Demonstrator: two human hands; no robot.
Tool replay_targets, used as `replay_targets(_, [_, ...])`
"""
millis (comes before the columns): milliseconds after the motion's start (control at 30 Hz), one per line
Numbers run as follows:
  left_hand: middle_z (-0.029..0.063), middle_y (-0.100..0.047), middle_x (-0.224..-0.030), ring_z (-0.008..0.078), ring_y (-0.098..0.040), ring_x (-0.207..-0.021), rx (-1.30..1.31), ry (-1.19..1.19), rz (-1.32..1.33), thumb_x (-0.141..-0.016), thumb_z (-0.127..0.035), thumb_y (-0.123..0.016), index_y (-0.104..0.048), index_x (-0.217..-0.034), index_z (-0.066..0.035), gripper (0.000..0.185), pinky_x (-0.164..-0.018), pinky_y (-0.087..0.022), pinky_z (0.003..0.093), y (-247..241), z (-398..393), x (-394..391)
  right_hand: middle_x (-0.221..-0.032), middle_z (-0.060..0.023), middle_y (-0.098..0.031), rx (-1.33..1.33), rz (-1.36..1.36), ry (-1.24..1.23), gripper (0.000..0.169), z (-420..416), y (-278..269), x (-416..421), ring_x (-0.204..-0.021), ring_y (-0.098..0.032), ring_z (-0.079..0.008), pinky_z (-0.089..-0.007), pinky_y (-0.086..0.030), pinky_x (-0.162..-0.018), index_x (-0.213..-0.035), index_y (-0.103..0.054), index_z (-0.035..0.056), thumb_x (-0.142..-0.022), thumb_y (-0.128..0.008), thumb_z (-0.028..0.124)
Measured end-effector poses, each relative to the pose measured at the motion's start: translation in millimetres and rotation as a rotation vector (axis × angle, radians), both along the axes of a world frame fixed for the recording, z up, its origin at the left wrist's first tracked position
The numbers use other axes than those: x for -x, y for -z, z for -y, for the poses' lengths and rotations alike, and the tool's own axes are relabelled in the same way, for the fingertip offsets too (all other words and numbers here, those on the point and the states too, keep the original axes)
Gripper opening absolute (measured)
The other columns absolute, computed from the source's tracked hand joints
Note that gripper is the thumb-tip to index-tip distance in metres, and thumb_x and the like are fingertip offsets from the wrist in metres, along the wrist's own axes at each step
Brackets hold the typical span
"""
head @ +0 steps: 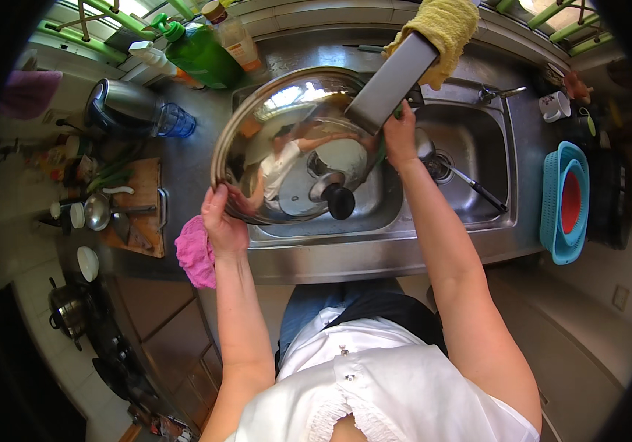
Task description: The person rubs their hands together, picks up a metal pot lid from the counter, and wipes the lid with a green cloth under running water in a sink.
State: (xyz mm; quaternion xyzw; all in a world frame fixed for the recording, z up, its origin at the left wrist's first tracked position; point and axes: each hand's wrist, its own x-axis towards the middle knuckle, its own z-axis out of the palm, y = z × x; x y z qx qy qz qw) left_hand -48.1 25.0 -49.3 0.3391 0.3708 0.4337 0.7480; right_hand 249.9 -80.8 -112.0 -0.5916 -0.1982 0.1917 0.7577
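Observation:
A large domed metal pan lid (288, 160) with a black knob (340, 201) is tilted over the left basin of a double steel sink (382, 237). My left hand (224, 221) grips its rim at the lower left. My right hand (401, 135) is at the lid's right side, above the divider between the basins; its fingertips are partly hidden, and something green shows by them. A rectangular metal faucet arm (396, 80) with a yellow cloth (440, 36) wrapped on it reaches over the lid's right edge. A pink cloth (197, 251) lies beside my left wrist.
Behind the lid stand a green pump bottle (205, 58) and other bottles. At left are an electric kettle (122, 108), a blue cup (176, 120) and a wooden cutting board (147, 221) with utensils. The right basin holds a black-handled utensil (481, 193). Turquoise baskets (550, 204) stand at right.

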Motion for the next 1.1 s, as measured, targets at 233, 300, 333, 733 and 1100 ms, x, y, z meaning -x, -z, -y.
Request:
replay_targets(233, [-0.0005,-0.059,-0.074,0.0081,-0.055,-0.063,-0.287,0.668,-0.402,-0.092,-0.024,-0.057,-0.065,-0.092,-0.003,0.022,-0.058,-0.043,0.0222,-54,-31,-51,-0.085,-0.0076,-0.066,0.265,0.833,-0.304,0.034,-13,-49,6,-0.075,-0.064,-0.022,-0.0322,-0.05,-0.068,-0.095,-0.064,0.0079,-0.075,-0.077,0.033])
replay_targets(300, [-0.0015,-0.056,-0.067,0.0059,-0.052,-0.057,-0.288,0.885,-0.614,-0.094,-0.03,-0.058,-0.065,-0.087,-0.002,0.029,-0.05,-0.039,0.0222,-54,-24,-75,-0.086,-0.0077,-0.065,0.231,0.996,-0.412,0.034,-22,-70,27,-0.077,-0.064,-0.0241,-0.0331,-0.05,-0.07,-0.094,-0.063,0.0072,-0.073,-0.078,0.029])
replay_targets(333, [-0.0034,-0.052,-0.06,0.0041,-0.047,-0.051,-0.349,0.922,-0.622,-0.095,-0.03,-0.058,-0.065,-0.085,-0.002,0.031,-0.043,-0.034,0.022,-42,-28,-75,-0.086,-0.0074,-0.064,0.21,1.044,-0.448,0.032,-24,-77,32,-0.08,-0.063,-0.0227,-0.0325,-0.049,-0.073,-0.096,-0.062,0.0058,-0.073,-0.077,0.023])
replay_targets(733, [-0.0078,-0.049,-0.062,0.0022,-0.039,-0.049,-0.124,0.286,-0.286,-0.097,-0.031,-0.057,-0.064,-0.091,-0.005,0.027,-0.044,-0.028,0.0191,-10,3,-44,-0.109,-0.0065,-0.064,0.385,-0.784,-0.121,0.045,1,40,28,-0.098,-0.061,-0.0225,-0.0355,-0.048,-0.088,-0.121,-0.057,0.0078,-0.096,-0.047,0.044])
replay_targets(1100, [-0.0032,-0.06,-0.076,0.0051,-0.051,-0.066,-0.294,0.227,-0.364,-0.1,-0.028,-0.051,-0.063,-0.096,-0.003,0.028,-0.059,-0.043,0.0227,-2,9,-76,-0.093,-0.0185,-0.064,0.876,1.021,-0.249,0.027,-10,-30,67,-0.095,-0.059,-0.037,-0.0487,-0.046,-0.084,-0.1,-0.053,-0.0015,-0.078,-0.057,0.014])
